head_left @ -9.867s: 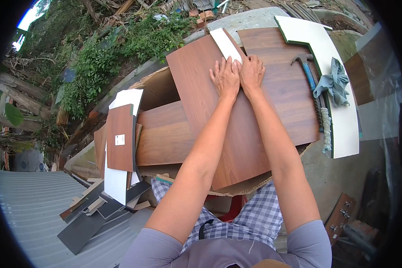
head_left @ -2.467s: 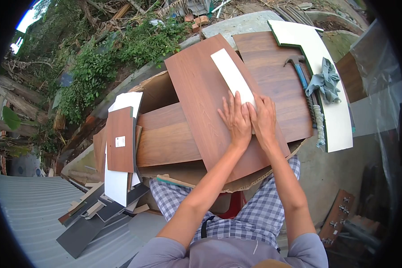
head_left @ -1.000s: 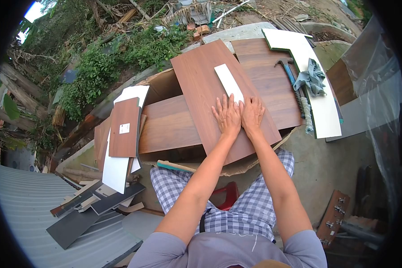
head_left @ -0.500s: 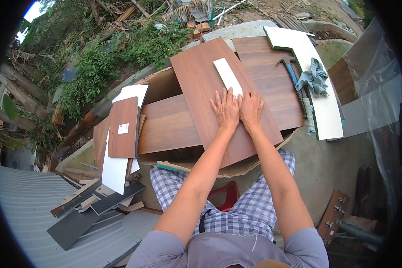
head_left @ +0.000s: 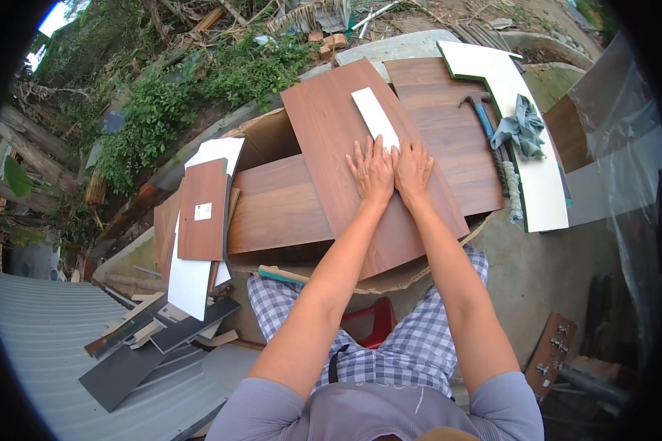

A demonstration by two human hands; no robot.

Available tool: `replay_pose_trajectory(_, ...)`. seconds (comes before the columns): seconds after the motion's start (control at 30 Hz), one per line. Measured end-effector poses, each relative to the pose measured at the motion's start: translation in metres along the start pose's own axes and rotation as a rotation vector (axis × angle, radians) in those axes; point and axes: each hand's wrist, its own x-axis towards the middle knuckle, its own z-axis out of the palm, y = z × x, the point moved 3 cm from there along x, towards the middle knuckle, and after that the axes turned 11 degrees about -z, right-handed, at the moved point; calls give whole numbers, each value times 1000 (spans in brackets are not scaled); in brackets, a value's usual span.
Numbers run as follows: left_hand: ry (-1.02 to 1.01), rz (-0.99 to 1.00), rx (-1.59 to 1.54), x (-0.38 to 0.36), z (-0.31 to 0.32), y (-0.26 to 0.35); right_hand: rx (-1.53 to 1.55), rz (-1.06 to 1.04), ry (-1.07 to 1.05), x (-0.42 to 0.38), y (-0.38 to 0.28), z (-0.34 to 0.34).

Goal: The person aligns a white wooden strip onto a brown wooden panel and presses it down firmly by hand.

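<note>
A reddish-brown wood-grain board (head_left: 324, 110) lies slanted across other boards in front of me. On it rests a narrow white strip (head_left: 375, 114), its near end at my fingers. My left hand (head_left: 371, 170) lies flat with spread fingers at the strip's near end, partly covering it. Flat beside it, my right hand (head_left: 413, 167) presses on the board just right of the strip, fingers stretched out. The two thumbs are close together or touching. Neither hand is wrapped around anything.
A blue-handled hammer (head_left: 487, 126) lies right of the board, by a crumpled grey-blue cloth (head_left: 521, 128) on an L-shaped white panel (head_left: 548, 198). Stacked small boards (head_left: 202, 195) stand left. Offcuts (head_left: 121, 375) lie on corrugated metal sheeting (head_left: 44, 331). A red stool (head_left: 379, 323) shows between my legs.
Almost nothing differs. The view shifts slightly, and both hands stay flat in the same place on the board and strip.
</note>
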Motion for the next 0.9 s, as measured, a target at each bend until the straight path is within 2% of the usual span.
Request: replay_pose_trajectory(0.9,14,-20,6,46,10,-3,9,-8,36,39,0,28)
